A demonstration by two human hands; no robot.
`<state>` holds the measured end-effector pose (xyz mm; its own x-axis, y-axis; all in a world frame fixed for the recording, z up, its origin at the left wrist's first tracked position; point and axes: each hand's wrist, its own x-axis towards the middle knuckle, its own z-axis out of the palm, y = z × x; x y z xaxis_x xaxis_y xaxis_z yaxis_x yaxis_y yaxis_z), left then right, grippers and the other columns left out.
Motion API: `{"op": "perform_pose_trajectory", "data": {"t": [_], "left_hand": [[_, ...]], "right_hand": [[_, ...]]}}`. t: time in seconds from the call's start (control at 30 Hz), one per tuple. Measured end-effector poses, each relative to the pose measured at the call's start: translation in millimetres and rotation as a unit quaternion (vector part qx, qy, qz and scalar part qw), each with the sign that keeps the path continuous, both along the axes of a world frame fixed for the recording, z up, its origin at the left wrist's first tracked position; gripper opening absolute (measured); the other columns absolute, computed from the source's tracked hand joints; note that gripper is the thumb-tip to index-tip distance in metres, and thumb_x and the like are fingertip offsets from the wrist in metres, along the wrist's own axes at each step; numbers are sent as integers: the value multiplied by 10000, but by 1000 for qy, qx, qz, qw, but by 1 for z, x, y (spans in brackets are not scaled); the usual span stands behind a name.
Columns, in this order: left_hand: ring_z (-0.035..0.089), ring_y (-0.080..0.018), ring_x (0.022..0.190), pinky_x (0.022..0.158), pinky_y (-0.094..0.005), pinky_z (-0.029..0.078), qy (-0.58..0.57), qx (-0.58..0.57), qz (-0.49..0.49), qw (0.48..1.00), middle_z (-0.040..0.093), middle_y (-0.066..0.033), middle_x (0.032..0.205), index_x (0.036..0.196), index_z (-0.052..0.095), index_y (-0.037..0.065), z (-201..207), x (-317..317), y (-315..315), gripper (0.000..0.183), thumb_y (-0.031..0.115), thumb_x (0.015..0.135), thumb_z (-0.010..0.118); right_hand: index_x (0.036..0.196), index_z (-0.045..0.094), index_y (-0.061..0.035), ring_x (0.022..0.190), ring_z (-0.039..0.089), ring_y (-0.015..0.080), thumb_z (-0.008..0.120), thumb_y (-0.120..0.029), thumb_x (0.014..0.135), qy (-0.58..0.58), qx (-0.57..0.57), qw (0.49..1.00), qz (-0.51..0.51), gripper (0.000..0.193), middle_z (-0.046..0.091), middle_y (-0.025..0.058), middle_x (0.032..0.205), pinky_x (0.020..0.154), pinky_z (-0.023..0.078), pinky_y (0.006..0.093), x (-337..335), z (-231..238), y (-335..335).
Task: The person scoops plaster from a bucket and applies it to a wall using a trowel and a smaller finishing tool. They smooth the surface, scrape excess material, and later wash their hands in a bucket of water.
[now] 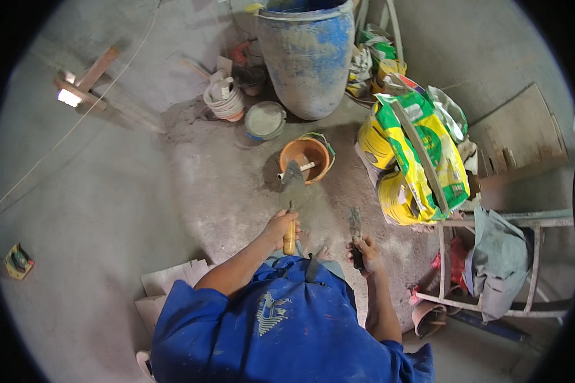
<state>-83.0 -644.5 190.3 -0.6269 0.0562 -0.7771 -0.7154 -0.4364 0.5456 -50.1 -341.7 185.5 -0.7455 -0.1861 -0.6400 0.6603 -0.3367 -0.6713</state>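
Note:
My left hand [278, 228] is closed round the wooden handle of a pointed trowel [293, 188], whose grey blade points away from me. Beyond the blade's tip stands an orange bucket [312, 152] with a pale handle or rod [306, 166] lying across its mouth. In my right hand [370, 256], the fingers wrap the dark handle of a putty knife [354, 221]. Its smeared blade points up and away, apart from the trowel. What lies inside the bucket is hard to make out.
A large blue barrel [306, 64] stands at the back, with a lidded bucket [266, 120] and stacked white buckets [224, 102] to its left. On the right are yellow-green bags [437, 147], yellow pails [399, 195] and a metal frame [444, 255] draped with grey cloth [497, 262].

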Motion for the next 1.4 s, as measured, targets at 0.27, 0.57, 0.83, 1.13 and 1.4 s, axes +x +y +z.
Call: {"op": "perform_pose_trajectory", "data": {"t": [0.27,0.57,0.83,1.13,1.4], "left_hand": [[587,-192,631,543,-386,515,-24,24,155,987,577,-43,757,961,545,117,-16,16,-72,258,355,943,645],[574,-194,606,531,-385,506,-31,24,193,980,568,-55,743,988,546,92,-37,-39,-216,356,434,953,639],[584,-208,611,522,-385,515,-80,4,97,992,568,-76,767,1044,525,65,-48,-133,-320,363,397,959,646],[607,-218,643,571,-408,561,-117,-15,44,992,597,-79,814,1047,551,72,-103,-249,-347,407,429,919,699],[603,-220,616,535,-402,550,-153,-18,15,988,579,-77,794,1023,535,98,-184,-350,-368,335,401,948,654]], "right_hand": [[1021,537,-71,530,591,160,642,-189,936,3,-4,982,190,180,628,68,753,455,471,309,-73,2,-105],[991,542,-102,528,567,162,645,-191,945,-104,64,989,89,144,578,49,715,449,467,329,-114,-33,-203],[975,522,-106,517,569,179,659,-203,940,-145,95,985,-25,171,574,58,694,437,479,348,-145,-38,-277],[957,528,-123,521,552,173,627,-209,958,-202,53,977,-32,131,550,41,690,445,465,340,-248,-98,-344],[993,553,-63,524,546,146,604,-220,980,-100,125,987,16,166,562,46,718,458,465,308,-382,-120,-449]]}}
